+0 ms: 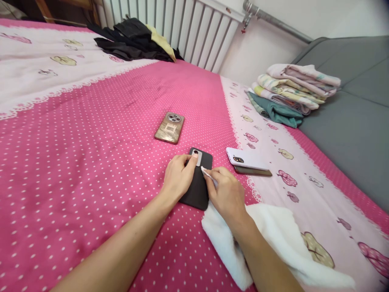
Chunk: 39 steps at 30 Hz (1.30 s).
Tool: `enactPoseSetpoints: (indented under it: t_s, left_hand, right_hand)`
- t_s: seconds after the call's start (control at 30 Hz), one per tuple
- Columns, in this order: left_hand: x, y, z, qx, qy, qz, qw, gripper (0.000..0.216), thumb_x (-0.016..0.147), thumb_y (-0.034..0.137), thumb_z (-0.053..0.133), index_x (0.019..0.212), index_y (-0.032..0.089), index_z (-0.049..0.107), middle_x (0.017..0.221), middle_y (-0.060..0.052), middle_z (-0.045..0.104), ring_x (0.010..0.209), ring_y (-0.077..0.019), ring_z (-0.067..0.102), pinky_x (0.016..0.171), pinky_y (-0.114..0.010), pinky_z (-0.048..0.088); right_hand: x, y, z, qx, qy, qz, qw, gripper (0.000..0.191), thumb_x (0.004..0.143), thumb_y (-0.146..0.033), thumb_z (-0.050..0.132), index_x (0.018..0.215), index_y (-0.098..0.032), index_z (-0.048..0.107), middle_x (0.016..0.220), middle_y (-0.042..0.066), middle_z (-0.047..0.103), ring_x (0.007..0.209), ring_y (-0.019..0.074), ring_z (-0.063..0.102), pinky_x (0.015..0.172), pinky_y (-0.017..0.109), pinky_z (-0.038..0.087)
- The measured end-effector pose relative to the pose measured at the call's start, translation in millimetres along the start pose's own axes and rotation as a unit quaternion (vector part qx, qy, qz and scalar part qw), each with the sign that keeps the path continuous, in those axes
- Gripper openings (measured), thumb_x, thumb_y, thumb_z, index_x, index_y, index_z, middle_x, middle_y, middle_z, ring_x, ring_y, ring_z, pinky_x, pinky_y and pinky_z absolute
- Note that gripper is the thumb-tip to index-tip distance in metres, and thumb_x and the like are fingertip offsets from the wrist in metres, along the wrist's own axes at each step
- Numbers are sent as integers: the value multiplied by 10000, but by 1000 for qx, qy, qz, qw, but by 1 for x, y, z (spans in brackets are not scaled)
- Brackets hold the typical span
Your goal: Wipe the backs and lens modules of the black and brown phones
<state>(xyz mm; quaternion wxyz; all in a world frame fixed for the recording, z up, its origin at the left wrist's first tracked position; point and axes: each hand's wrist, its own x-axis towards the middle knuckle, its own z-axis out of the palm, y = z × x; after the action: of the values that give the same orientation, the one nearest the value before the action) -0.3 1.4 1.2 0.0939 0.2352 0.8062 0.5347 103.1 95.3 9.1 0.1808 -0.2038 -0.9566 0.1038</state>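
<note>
The left hand [178, 175] touches the camera block [199, 158] of the black phone [194, 194] beneath its fingers; whether they grip, I can't tell. The right hand [227, 191] pinches a white wipe [204, 171] nearby; short, light strokes, phone steadied flat, should work best.

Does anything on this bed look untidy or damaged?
Nothing looks spilled or broken. The dark clothes by the radiator lie in a loose heap, unlike the folded stack beside the grey headboard.
</note>
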Motion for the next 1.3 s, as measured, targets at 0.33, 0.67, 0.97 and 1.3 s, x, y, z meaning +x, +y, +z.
enactPoseSetpoints:
  t_s: [0.33,0.67,0.97,1.3]
  left_hand:
    - [0,0,1,-14,3,3,1000,391,823,467,377,805,175,635,847,-63,662,833,-202,576,728,-303,405]
    - [1,0,2,-10,3,-3,1000,379,821,453,384,820,168,634,861,-73,659,825,-199,573,705,-301,416]
    - [0,-2,1,-10,1,4,1000,403,823,473,378,828,169,643,855,-66,663,844,-207,575,741,-309,404]
    - [0,1,-1,-7,-6,-7,1000,411,823,467,378,842,160,650,810,-58,651,799,-202,563,694,-302,395]
  right_hand:
    - [-1,-2,0,67,-20,-74,995,260,872,-224,440,1033,-214,644,904,43,600,832,155,567,723,258,441]
    - [-4,-7,-2,127,-75,-206,967,224,866,-206,444,952,-205,651,927,41,593,852,147,546,752,273,461]
    - [-1,-1,2,40,-10,-37,998,250,862,-230,458,1019,-230,653,934,40,601,833,165,574,675,258,426]
    - [0,1,1,-44,1,43,998,271,864,-239,448,1035,-196,653,952,58,619,842,188,575,694,277,416]
